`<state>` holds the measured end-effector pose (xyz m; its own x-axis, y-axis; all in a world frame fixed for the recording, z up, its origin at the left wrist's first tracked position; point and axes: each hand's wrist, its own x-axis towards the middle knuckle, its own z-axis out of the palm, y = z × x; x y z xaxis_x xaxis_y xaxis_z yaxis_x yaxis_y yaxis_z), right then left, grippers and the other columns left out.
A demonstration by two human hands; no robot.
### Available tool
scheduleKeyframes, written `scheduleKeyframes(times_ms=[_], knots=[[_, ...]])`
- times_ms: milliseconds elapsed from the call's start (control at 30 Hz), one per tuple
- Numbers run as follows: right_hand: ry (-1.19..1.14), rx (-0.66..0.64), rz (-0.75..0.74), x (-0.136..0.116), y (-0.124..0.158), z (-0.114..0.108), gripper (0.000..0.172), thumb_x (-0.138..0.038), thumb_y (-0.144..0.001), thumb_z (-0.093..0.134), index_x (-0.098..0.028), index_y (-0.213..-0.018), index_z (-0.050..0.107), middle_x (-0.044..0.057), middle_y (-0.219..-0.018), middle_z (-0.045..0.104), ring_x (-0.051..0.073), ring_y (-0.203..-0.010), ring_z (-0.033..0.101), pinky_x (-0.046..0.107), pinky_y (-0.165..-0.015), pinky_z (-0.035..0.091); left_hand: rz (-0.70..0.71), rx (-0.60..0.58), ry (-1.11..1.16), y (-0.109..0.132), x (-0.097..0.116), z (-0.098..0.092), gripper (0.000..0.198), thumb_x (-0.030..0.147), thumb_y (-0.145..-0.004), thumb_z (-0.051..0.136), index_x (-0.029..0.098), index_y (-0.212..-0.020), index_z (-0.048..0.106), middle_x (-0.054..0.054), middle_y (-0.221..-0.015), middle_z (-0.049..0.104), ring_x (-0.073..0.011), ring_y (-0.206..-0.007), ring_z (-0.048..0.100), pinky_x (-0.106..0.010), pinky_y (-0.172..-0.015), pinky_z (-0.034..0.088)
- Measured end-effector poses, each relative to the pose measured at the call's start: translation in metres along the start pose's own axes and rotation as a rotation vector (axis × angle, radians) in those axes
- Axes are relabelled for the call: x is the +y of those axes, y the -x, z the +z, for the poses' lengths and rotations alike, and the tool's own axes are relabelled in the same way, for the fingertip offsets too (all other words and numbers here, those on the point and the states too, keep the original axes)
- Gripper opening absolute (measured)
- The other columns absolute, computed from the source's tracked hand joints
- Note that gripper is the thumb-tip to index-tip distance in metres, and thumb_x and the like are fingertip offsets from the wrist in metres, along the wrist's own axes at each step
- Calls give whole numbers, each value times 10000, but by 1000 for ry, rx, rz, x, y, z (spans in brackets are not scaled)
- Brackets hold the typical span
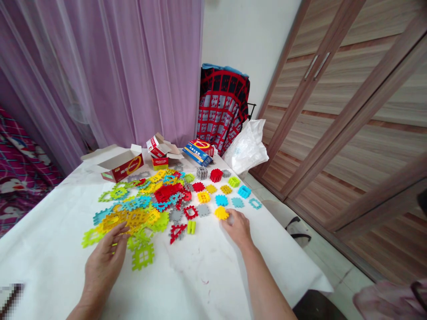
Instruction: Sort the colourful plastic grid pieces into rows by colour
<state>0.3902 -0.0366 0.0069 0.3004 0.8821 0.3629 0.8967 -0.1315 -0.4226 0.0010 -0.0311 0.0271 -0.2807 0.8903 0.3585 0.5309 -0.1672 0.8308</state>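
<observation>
At the right of the toy pieces, my right hand is closed with thumb and fingers on a yellow interlocking building block. My left hand hovers at the near edge of a mixed pile, its fingers loosely bent and apart, with nothing visible in them. Beneath its fingertips are dark yellow window-shaped pieces and lime green pieces. Red pieces lie in the middle of the pile. Between my hands are a red triangular piece and two lime strips.
Sorted blocks lie to the right, including a red stack, a grey stack and a blue block. Behind them are an opened red carton and a blue box. A white plastic bag stands beyond the table's right edge.
</observation>
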Motion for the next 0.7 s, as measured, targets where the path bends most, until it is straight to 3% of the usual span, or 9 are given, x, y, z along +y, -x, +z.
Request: scheduleKeyframes(times_ms=[200,467,700], knots=[[-2,-48,17,5,-2,4,351,-323,-737,659,-241,-1078,639,39,-1109,705,233,-1072,597,343,-908,400,-8,-2,-28,0,-5,1,482,564,-786,515,244,-1126,634,-63,-959,753,-189,-793,714,-259,-609,572],[40,7,21,2,1,6,335,-297,-755,650,-226,-1081,619,38,-1089,704,224,-1059,603,341,-914,385,-31,-14,-9,0,-5,1,524,582,-782,507,235,-1157,621,-75,-996,745,-201,-846,711,-274,-650,578],[156,42,254,14,-3,-15,350,-335,-794,638,-207,-1119,633,76,-1034,719,256,-1029,627,355,-848,413,-4,-18,-15,-1,-7,1,523,586,-783,507,228,-1144,628,-77,-989,750,-200,-831,716,-258,-610,574]])
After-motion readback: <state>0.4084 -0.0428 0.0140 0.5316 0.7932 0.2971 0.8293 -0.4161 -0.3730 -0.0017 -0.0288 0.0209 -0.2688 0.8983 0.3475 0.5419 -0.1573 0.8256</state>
